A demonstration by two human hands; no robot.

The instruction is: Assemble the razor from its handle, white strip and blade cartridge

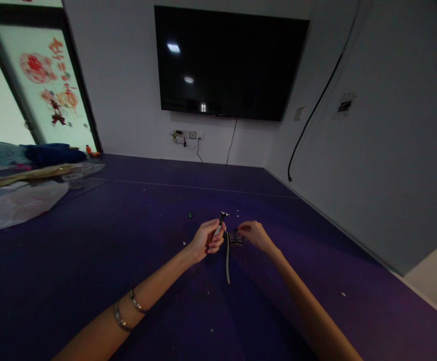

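My left hand [208,237] is wrapped round the pale-and-dark handle of a small T-headed tool [222,219]. Its narrow metal head points up and away from me; the exact kind is hard to make out. Beside it, my right hand [255,234] pinches a small dark piece [236,229] between thumb and fingers. Just below those fingertips lies a small clear pack [235,239] with dark and shiny bits in it. Between the hands a thin grey strip [228,263], slightly curved, lies on the purple surface [158,311].
A small dark object [190,215] lies beyond my left hand, and white scraps are scattered about. Clear plastic sheeting [26,203] and blue cloth [55,154] lie at the far left. A television [229,62] hangs on the wall; a black cable [312,113] dangles at right.
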